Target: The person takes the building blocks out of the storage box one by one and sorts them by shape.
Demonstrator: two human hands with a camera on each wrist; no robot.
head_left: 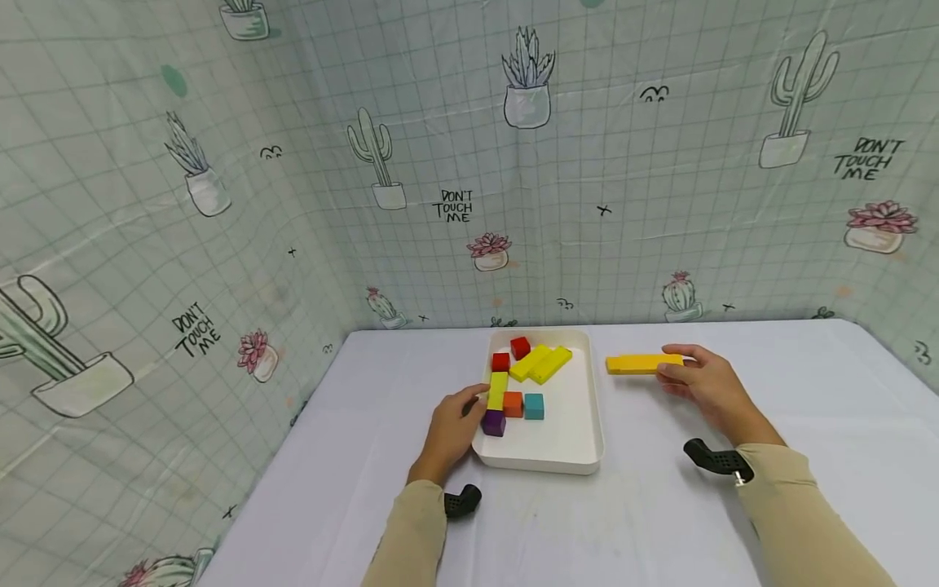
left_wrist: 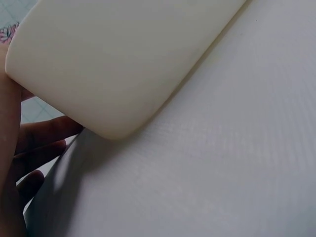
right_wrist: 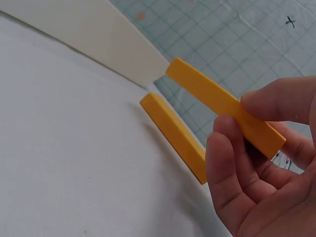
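Observation:
My right hand pinches a long orange-yellow block between thumb and fingers, right of the tray. Beneath it lies a second orange-yellow block on the table. My left hand is at the left wall of a white tray, thumb and index finger reaching to the rim beside a lime piece and a purple cube. In the left wrist view, several fingers are bent outside the tray wall. I cannot tell whether the left fingertips grip anything.
Also in the tray are red cubes, lime blocks, an orange cube and a teal cube. A white cloth covers the table. Patterned cloth hangs behind and along the left side.

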